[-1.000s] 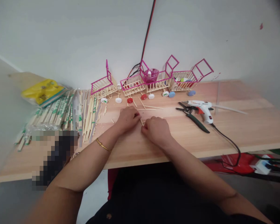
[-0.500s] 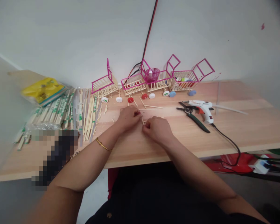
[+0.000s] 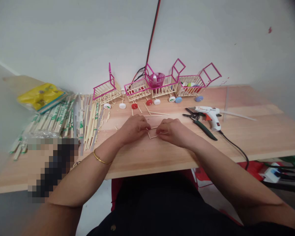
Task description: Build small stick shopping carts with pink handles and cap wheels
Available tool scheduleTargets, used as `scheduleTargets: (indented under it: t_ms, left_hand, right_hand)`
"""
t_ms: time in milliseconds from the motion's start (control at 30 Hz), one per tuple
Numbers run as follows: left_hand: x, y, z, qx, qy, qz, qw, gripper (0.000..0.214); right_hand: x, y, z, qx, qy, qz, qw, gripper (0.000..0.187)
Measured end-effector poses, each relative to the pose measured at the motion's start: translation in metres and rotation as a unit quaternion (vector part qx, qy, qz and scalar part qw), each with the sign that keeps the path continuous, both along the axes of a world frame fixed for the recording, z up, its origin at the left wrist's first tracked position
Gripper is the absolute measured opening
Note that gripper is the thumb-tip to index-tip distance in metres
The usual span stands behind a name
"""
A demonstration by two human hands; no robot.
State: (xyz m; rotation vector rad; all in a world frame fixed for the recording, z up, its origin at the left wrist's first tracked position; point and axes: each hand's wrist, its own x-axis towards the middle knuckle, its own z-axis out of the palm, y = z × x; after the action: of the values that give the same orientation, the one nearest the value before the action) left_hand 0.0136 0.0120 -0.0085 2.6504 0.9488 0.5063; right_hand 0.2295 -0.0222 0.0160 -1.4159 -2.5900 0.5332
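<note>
At the middle of the table, my left hand (image 3: 135,129) and my right hand (image 3: 173,133) face each other with fingers pinched. Between them is a small frame of thin wooden sticks (image 3: 152,136), with an angled corner showing. My left fingertips close on its left side and my right fingertips on its right; the rest is hidden by the hands. Just behind lie loose wooden sticks (image 3: 157,113). To the right of my right hand rest a white glue gun (image 3: 210,114) and dark-handled cutters (image 3: 205,129).
Small stick carts (image 3: 107,93) with pink trim and bottle-cap wheels line the wall, with a pink cup (image 3: 157,80) among them. Wrapped chopsticks (image 3: 61,118), a yellow packet (image 3: 41,97) and bare sticks (image 3: 90,131) lie left. A glue stick (image 3: 239,115) lies right.
My right hand has shifted right and turned flatter, and more of the stick frame's corner shows between my hands. My left hand has barely moved. The whole view has shifted slightly.
</note>
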Motion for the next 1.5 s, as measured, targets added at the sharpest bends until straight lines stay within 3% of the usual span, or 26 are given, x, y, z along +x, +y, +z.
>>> scheduleTargets:
  t_ms: [100,467,667,867,1167,1267,1367,1433,1500]
  left_hand:
    - [0.002,-0.006,0.002,0.034,0.031,-0.06,0.997,0.016]
    - [0.001,-0.01,0.0,0.151,0.14,-0.1,0.973,0.019]
    - [-0.002,-0.007,-0.005,0.157,0.141,-0.12,0.97,0.016]
    - [-0.001,-0.003,-0.011,0.185,0.083,-0.139,0.969,0.017]
    - [0.003,-0.003,-0.01,0.208,0.061,-0.092,0.972,0.016]
    - [0.001,-0.009,-0.006,0.141,0.0,-0.009,0.99,0.018]
    - [-0.003,-0.015,0.002,-0.02,-0.064,0.134,0.989,0.018]
    - [-0.003,-0.019,0.007,-0.162,-0.087,0.207,0.961,0.018]
    - [-0.001,-0.022,0.011,-0.302,-0.111,0.249,0.914,0.021]
  right_hand:
    - [0.0,0.004,-0.004,-0.012,0.013,0.057,0.998,0.012]
    - [-0.009,0.016,-0.004,0.0,-0.049,0.153,0.987,0.017]
    - [-0.009,0.018,-0.009,0.008,-0.037,0.155,0.987,0.022]
    - [-0.005,0.021,-0.016,0.007,-0.031,0.146,0.989,0.02]
    - [0.006,0.026,-0.022,0.032,0.035,0.13,0.99,0.015]
    - [0.009,0.026,-0.019,0.023,0.08,0.127,0.988,0.013]
    - [0.01,0.026,-0.018,0.003,0.108,0.127,0.986,0.014]
    - [0.009,0.026,-0.017,-0.013,0.111,0.119,0.987,0.013]
    - [0.008,0.026,-0.015,-0.022,0.11,0.104,0.988,0.011]
